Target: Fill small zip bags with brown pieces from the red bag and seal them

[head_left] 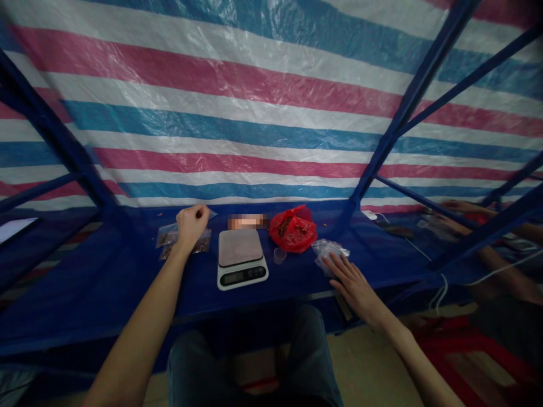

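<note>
I can't make out a single word or number from here. On the white scale (pixel 241 251), just below the middle of the frame, the dark display (pixel 236 278) gives me no legible figure, and the button marks (pixel 256 272) at its right end are too small to read. The pixelated patch (pixel 248 221) above it is unreadable too.

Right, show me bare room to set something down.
Bare blue shelf lies left of the filled bags, and in front of the cup, between the scale and right hand. The middle, where scale, cup and red bag sit close, is crowded.
</note>
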### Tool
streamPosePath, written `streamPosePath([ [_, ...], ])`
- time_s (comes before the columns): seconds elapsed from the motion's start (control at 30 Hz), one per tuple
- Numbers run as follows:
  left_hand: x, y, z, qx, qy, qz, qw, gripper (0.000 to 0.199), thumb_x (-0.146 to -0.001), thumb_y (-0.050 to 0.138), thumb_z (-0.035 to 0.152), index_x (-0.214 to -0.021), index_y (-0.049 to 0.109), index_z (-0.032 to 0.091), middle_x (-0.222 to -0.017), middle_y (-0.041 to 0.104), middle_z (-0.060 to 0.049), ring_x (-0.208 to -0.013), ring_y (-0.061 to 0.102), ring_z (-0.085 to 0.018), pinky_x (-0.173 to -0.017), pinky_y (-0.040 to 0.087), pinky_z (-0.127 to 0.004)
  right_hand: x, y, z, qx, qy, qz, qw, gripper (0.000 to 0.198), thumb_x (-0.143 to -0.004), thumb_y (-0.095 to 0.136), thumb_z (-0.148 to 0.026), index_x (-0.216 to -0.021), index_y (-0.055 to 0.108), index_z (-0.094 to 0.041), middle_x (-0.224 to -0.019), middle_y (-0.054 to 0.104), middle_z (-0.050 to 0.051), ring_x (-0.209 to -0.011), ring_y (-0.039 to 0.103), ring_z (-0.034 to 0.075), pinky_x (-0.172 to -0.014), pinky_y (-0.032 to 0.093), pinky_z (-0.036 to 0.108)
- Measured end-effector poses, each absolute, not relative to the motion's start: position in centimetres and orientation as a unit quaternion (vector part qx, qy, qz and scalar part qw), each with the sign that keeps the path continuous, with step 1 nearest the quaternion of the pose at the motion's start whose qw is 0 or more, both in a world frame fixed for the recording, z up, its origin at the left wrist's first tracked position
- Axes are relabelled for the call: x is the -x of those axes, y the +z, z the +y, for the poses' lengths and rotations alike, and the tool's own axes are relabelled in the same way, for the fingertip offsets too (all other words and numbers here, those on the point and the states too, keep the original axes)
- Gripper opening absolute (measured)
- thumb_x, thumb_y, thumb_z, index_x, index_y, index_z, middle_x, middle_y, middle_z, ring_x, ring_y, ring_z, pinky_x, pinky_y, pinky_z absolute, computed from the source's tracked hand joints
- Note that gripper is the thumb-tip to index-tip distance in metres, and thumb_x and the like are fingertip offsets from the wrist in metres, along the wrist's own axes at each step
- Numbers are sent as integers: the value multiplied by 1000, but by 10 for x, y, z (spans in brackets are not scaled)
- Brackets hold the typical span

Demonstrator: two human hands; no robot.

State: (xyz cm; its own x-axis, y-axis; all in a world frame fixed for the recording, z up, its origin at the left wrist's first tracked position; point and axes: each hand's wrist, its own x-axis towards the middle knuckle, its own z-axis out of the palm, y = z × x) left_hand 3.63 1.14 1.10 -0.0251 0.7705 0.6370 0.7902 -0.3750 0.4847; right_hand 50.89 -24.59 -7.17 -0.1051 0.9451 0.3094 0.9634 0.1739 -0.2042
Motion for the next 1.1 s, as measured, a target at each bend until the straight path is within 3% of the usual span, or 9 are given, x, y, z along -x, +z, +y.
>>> streamPosePath([
  [0.17, -24, 24, 6, 752, -403, -520, -42, 53, -106, 29, 44, -98, 74, 18, -98, 77, -11, -93, 69, -23, -83, 50, -31, -527, -84, -229, 632, -10, -755, 172, 58, -111, 36, -52, -166, 43, -35, -174, 36, 6, -162, 30, 33, -126, 37, 60],
  [0.33, 18, 4, -18, 807, -284, -511, -87, 72, -91, 57, 66, -145, 63, 19, -149, 65, -15, -138, 60, -34, -115, 47, -46, -543, -81, -199, 650, -16, -732, 205, 62, -110, 36, -56, -163, 50, -28, -170, 44, 13, -158, 38, 37, -125, 38, 63],
  [0.4, 30, -11, -33, 829, -193, -515, -97, 81, -84, 64, 71, -146, 63, 19, -157, 59, -17, -145, 54, -38, -120, 44, -49, -540, -79, -193, 647, -15, -720, 251, 65, -109, 41, -57, -167, 42, -27, -172, 41, 14, -160, 36, 38, -126, 36, 64],
  [0.47, 34, -21, -48, 845, -155, -504, -89, 66, -91, 58, 65, -139, 69, 21, -158, 59, -15, -150, 50, -37, -124, 38, -52, -534, -72, -193, 629, -16, -706, 325, 68, -109, 44, -54, -170, 33, -26, -174, 36, 15, -162, 32, 36, -128, 33, 63],
  [0.6, 24, -7, -67, 835, -246, -488, -54, 42, -100, 50, 51, -111, 80, 23, -136, 72, -14, -137, 57, -35, -120, 37, -53, -506, -40, -206, 585, -78, -629, 506, 56, -107, 51, -46, -157, 51, -22, -156, 57, 18, -147, 53, 37, -123, 42, 59],
  [0.73, -9, 39, -74, 718, -473, -471, -197, 55, -96, 55, 69, -84, 75, 19, -99, 72, -11, -96, 64, -26, -91, 51, -38, -444, 1, -218, 533, -103, -568, 618, 25, -104, 59, -41, -113, 73, -23, -113, 72, 13, -113, 69, 33, -106, 53, 54],
  [0.8, -38, 60, -84, 700, -499, -440, -260, 66, -99, 41, 76, -89, 73, 18, -91, 70, -8, -78, 60, -20, -73, 49, -32, -401, 18, -217, 508, 46, -570, 645, 23, -103, 64, -43, -115, 74, -26, -112, 73, 10, -101, 71, 29, -98, 56, 48],
  [0.93, -101, 79, -117, 671, -484, -297, -477, 58, -96, 59, 69, -72, 64, 17, -71, 61, -3, -64, 49, -14, -62, 39, -29, -333, 41, -203, 374, 418, -539, 629, 39, -97, 72, -51, -129, 71, -28, -105, 74, 7, -81, 71, 22, -70, 58, 35],
  [1.1, -121, 70, -140, 641, -476, -287, -529, 60, -95, 62, 68, -64, 58, 16, -62, 53, -1, -58, 41, -12, -56, 32, -27, -318, 49, -190, 326, 511, -498, 621, 26, -90, 83, -45, -90, 76, -20, -77, 70, 1, -67, 65, 14, -61, 53, 25],
])
